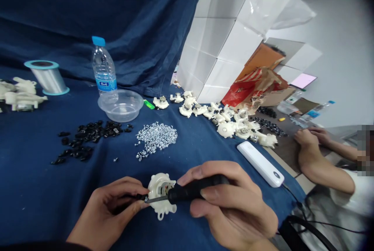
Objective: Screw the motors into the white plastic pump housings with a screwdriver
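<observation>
My right hand [238,204] is wrapped round the black handle of a screwdriver [195,188], whose shaft points left. At its tip a small screw [146,200] appears to sit, close to my left fingertips. With thumb and forefinger, my left hand [108,208] pinches a small black plastic piece [142,196], partly hidden by the fingers. Directly beside it, under the screwdriver shaft, is a cream-white plastic housing [157,181] with a round body and screw lugs. Whether the left fingers also grip the housing I cannot tell.
Beyond my hands lie a pile of silver screws [157,136] and black plastic pieces [96,132]. A clear bowl [125,113], water bottle [103,68] and wire spool [48,78] stand behind. Rightward are white housings [228,128], a white power bank [260,163] and another person's arm [324,173].
</observation>
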`<state>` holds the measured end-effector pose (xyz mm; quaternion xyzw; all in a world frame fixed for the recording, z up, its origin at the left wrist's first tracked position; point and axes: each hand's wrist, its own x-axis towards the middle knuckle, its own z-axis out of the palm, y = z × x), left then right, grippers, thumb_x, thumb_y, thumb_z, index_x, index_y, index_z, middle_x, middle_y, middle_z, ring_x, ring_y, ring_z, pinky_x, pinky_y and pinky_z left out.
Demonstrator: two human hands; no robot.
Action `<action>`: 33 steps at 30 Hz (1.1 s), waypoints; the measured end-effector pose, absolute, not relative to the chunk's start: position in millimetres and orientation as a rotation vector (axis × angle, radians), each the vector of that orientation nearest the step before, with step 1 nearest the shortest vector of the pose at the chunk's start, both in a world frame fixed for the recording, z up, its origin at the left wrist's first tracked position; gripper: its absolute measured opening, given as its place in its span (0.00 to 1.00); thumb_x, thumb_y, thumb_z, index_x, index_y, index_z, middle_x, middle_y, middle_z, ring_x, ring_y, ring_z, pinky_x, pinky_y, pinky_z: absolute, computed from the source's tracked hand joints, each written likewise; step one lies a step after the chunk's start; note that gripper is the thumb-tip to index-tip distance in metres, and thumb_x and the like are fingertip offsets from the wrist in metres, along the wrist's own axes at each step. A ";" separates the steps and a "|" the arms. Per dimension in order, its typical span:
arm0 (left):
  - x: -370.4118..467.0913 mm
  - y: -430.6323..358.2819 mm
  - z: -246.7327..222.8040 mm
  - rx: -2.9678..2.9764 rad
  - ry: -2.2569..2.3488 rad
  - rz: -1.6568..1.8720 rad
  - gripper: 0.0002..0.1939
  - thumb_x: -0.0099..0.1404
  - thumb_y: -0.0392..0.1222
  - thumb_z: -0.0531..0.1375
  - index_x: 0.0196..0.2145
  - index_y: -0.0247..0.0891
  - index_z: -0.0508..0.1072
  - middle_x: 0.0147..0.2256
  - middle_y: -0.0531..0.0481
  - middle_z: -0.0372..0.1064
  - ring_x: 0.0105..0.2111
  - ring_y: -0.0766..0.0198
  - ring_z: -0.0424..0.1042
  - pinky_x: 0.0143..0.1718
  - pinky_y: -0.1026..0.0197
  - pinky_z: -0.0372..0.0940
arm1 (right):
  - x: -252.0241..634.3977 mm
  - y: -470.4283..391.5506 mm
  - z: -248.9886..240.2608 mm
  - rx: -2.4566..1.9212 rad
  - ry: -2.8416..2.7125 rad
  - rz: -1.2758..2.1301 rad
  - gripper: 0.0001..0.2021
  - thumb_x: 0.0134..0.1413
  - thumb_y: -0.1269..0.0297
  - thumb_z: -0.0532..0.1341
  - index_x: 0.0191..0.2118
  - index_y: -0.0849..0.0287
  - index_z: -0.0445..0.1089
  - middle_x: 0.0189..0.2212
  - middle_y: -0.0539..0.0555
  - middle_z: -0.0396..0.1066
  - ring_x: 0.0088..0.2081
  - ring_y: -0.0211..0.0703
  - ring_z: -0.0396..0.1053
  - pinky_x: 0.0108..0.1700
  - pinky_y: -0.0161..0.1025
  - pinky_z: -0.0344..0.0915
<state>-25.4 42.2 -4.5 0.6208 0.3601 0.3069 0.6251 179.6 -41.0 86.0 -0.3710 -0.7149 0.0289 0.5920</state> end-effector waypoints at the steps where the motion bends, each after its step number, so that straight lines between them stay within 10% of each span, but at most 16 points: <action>1: -25.9 42.6 -5.0 1.432 0.827 0.684 0.06 0.56 0.46 0.70 0.33 0.46 0.84 0.37 0.52 0.80 0.37 0.55 0.83 0.39 0.64 0.79 | 179.4 -41.8 85.9 -0.863 -1.668 0.059 0.23 0.57 0.75 0.70 0.57 0.51 0.73 0.44 0.55 0.74 0.38 0.46 0.80 0.35 0.43 0.83; 26: -18.7 40.2 10.8 1.513 0.863 0.796 0.06 0.54 0.47 0.69 0.27 0.44 0.82 0.31 0.52 0.81 0.29 0.58 0.83 0.30 0.70 0.77 | 177.2 -43.1 86.7 -0.902 -1.671 -0.087 0.19 0.60 0.75 0.68 0.56 0.56 0.72 0.46 0.55 0.73 0.40 0.44 0.80 0.36 0.42 0.84; 33: -21.4 41.5 8.0 1.502 0.874 0.679 0.06 0.57 0.49 0.68 0.30 0.45 0.82 0.34 0.53 0.80 0.34 0.58 0.82 0.35 0.68 0.77 | 177.5 -38.8 90.8 -0.863 -1.727 -0.240 0.06 0.62 0.73 0.67 0.42 0.67 0.71 0.43 0.57 0.74 0.38 0.41 0.79 0.34 0.38 0.82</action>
